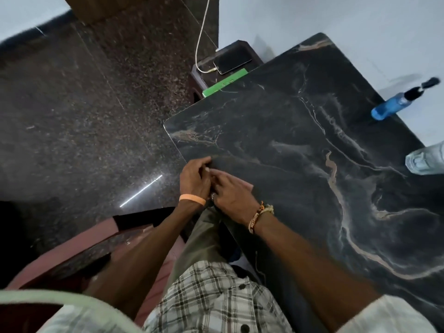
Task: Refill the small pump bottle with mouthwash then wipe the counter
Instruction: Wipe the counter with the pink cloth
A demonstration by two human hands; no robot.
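Counter (312,164): dark veined marble; speckled granite floor (72,104); pale wall (336,15).

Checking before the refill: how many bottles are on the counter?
2. A blue pump bottle is far right on the counter by the wall; a clear bottle sits nearer, cut off by the frame's right edge. Others may lie beyond it.
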